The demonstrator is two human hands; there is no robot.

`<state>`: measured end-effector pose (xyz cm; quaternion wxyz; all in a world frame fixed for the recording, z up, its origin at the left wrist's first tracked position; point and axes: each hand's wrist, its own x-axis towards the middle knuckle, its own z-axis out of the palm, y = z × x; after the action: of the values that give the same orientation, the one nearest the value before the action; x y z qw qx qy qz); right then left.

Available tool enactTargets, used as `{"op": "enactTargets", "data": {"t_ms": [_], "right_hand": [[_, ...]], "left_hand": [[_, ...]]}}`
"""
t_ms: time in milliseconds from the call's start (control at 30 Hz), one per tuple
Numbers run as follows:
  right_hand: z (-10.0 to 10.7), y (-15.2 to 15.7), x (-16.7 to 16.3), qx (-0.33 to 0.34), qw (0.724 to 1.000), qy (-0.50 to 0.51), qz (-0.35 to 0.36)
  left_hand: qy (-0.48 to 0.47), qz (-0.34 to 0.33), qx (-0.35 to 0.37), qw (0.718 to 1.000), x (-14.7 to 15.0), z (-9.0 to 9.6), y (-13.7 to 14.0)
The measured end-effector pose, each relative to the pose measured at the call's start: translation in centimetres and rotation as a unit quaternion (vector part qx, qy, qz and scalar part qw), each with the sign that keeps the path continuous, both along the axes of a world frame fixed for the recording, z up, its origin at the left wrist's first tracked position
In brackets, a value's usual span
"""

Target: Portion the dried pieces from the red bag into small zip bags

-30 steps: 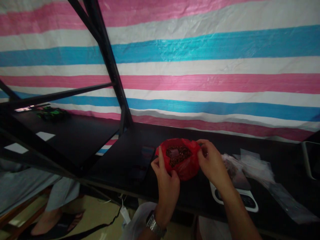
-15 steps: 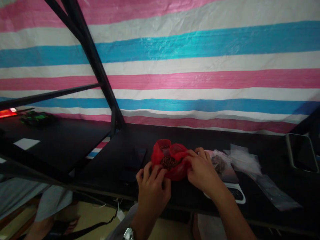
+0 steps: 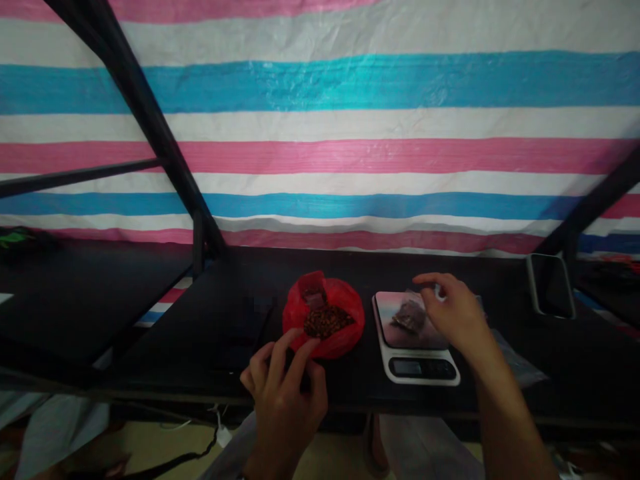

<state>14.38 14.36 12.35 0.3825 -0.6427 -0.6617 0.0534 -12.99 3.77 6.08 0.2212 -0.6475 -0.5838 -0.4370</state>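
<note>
A red plastic bag (image 3: pixel 354 308) stands with its mouth spread on the dark tabletop. Inside it lie small brown beans or pellets (image 3: pixel 327 322) and a small packet. My left hand (image 3: pixel 285 383) has its curled fingers on the bag's front rim, seemingly holding it. To the right is a white kitchen scale (image 3: pixel 380 333), bearing a small clear bag (image 3: pixel 410 317) with dark contents. Over that bag my right hand (image 3: pixel 453 307) hovers with forefinger and thumb apart; whether it touches the plastic I cannot tell.
Flat clear bags (image 3: pixel 520 363) lie right of the scale, partly behind my right arm. A phone-like device (image 3: pixel 551 287) leans near the back right post. A dark flat item (image 3: pixel 247 327) lies left of the red bag. Slanted black frame bars (image 3: pixel 175 167) rise before striped sheeting.
My right hand has left the red bag's rim and moved right over the scale. My left hand stays at the bag. The view has shifted right.
</note>
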Motion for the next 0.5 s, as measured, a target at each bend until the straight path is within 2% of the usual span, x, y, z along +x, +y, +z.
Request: {"op": "enactTargets", "data": {"t_ms": [67, 133, 233, 333, 500], "right_hand": [[-1.0, 0.5, 3.1, -0.016, 0.996, -0.016, -0.089], [-2.4, 0.7, 5.2, -0.038, 0.992, -0.025, -0.117], [-3.9, 0.9, 6.4, -0.053, 0.992, -0.027, -0.114], [-4.6, 1.3, 6.1, -0.056, 0.993, -0.027, -0.101], [-5.1, 2.0, 5.5, -0.065, 0.994, -0.014, -0.082]], "left_hand": [[-0.012, -0.037, 0.019, 0.999, 0.9, 0.0, -0.3], [-0.017, -0.082, 0.026, 0.996, 1.9, -0.2, -0.8], [-0.019, -0.141, 0.025, 0.990, 3.2, -0.6, -1.3], [-0.007, -0.184, 0.032, 0.982, 3.9, -0.8, -1.6], [-0.013, -0.204, 0.044, 0.978, 4.5, -0.6, -1.5]]}}
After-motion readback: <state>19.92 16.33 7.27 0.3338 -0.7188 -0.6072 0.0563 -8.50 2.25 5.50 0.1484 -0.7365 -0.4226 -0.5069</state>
